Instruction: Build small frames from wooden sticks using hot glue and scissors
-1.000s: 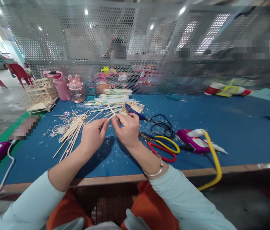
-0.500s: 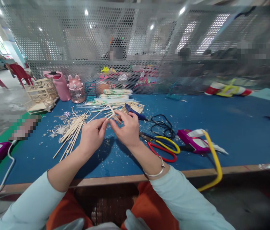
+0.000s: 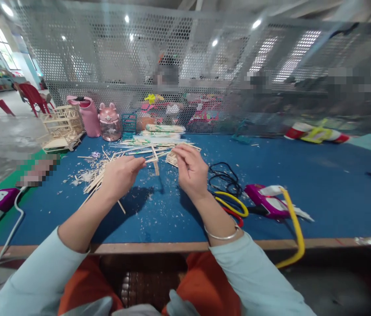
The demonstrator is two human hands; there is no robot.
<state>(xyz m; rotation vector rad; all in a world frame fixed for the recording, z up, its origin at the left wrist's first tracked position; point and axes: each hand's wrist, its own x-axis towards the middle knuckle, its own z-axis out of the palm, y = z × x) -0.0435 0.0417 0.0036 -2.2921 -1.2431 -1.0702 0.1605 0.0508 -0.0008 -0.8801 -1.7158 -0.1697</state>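
My left hand (image 3: 121, 175) is closed, thumb and fingers pinching a small frame of thin wooden sticks (image 3: 154, 157) above the table. One stick of the frame points downward at its right end. My right hand (image 3: 192, 169) is raised to the right of the frame, apart from it, with thumb and fingertips brought together; what they hold, if anything, is hidden. Behind that hand, a flat stick piece (image 3: 172, 159) lies on the table. Loose wooden sticks (image 3: 95, 182) are spread beside and under my left hand. Scissors with yellow and red handles (image 3: 233, 204) lie beside my right wrist, their blades covered.
At the back left stand a stick-built model (image 3: 62, 131), a pink bottle (image 3: 90, 116) and a clear pink-lidded bottle (image 3: 110, 125). Bundled sticks (image 3: 164, 129) lie by the perforated metal screen (image 3: 106, 57). A black cord (image 3: 225, 177) and a purple power strip (image 3: 266, 204) are on the right.
My right hand has let go of the stick frame and moved right, now covering the blue-handled tool seen earlier. The left hand keeps the frame, slightly left. The view has shifted a little.
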